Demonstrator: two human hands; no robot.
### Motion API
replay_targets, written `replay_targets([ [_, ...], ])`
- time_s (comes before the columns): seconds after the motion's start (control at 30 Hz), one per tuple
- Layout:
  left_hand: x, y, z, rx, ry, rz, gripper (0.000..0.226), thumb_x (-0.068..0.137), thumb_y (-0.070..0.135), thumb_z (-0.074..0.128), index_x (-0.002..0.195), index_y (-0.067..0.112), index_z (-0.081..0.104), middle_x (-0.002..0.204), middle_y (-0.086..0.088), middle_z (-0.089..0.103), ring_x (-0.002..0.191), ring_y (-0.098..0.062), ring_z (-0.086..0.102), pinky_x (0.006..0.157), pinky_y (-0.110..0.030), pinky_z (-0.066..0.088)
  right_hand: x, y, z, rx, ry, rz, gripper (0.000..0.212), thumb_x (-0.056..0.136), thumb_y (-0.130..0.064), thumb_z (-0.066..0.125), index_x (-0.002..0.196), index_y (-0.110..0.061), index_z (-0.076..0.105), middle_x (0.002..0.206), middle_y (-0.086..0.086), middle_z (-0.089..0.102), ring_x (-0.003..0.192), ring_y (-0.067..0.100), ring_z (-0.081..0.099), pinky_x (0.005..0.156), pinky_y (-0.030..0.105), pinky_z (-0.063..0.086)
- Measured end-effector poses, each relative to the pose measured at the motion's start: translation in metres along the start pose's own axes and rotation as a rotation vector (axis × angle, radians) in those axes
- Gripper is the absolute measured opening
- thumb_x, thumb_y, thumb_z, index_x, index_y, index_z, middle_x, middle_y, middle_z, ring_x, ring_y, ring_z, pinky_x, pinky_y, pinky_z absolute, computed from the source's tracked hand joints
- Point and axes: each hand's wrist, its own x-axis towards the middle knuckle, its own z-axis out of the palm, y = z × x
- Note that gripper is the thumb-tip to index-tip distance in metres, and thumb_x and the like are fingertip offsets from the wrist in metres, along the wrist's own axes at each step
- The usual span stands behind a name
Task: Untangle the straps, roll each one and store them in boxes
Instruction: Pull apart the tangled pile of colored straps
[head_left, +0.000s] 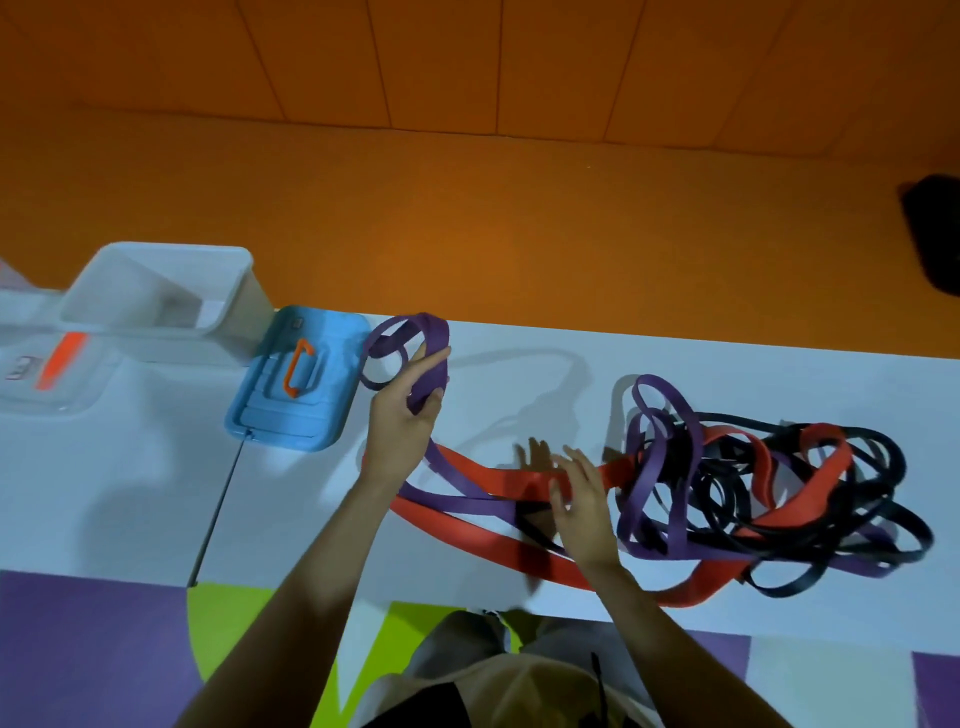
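Purple flat elastic strap (434, 332), limp and light (probably tacky rather than slippery), sits looped in the left grip (402, 415), fingers curled round it. Its tail runs into the tangle of purple, red and black straps (779, 499) at right. It looks best taken near that knot. The right grip (579, 499) hovers spread, holding nothing. White bench (675, 364), clear plastic box (228, 291), orange floor (467, 208).

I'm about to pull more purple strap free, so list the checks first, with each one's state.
1. Left hand grips the purple strap coils: ok.
2. Right hand free, fingers straight over the red strap: ok.
3. Purple strap clear of the tangle: not ok, it trails into it.
4. Purple knotted with the black straps: cannot tell.
5. White box open for storing: ok.
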Motion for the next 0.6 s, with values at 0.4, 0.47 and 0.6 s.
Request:
replay_targets([
  [0.4,-0.053,0.019,0.072,0.263,-0.433,0.271,0.062,0.099,0.008,0.065,0.137,0.051,0.044,0.129,0.007,0.069,0.099,-0.016,0.071,0.089,-0.033,0.060,0.081,-0.159,-0.125,1.125,-0.259,0.488,0.043,0.108,-0.034,0.049,0.129,0.001,0.062,0.125,0.025,0.071,0.114,0.033,0.071,0.101,0.044,0.054],
  [0.47,-0.055,0.011,0.081,0.172,-0.340,0.162,0.069,0.093,0.013,0.074,0.126,0.059,0.035,0.126,0.014,0.065,0.097,-0.012,0.072,0.085,-0.036,0.061,0.082,-0.159,-0.134,1.088,-0.170,0.516,0.030,0.106,-0.019,0.057,0.122,0.004,0.066,0.116,0.024,0.075,0.106,0.032,0.074,0.097,0.044,0.054],
  [0.6,-0.046,-0.008,0.088,0.260,-0.422,0.006,0.060,0.084,0.032,0.086,0.125,0.042,0.043,0.110,0.033,0.062,0.096,0.008,0.067,0.077,-0.008,0.050,0.076,-0.163,-0.157,1.129,-0.153,0.588,0.027,0.106,-0.019,0.054,0.124,-0.001,0.064,0.110,0.019,0.077,0.105,0.029,0.075,0.093,0.043,0.057],
])
